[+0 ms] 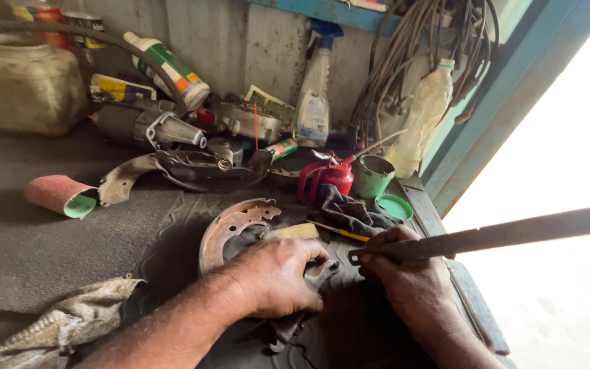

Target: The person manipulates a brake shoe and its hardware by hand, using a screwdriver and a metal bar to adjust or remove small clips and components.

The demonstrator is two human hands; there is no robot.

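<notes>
1. The left hand [278,277] lay pressed flat, fingers curled, over one end of the rusty brake shoe [230,229] on the dark workbench mat [104,232].
2. The right hand [404,277], just right of the shoe, was closed around a long flat metal file [500,236]; its long axis ran out to the right, its near tip beside the left fingers.
3. The left hand was nearer the shoe, whose curve arched away toward the bench's back.
4. Behind the shoe stood a red oil can [328,176] and an open green cup [371,175], contents unclear, its green lid [395,207] alongside.
</notes>
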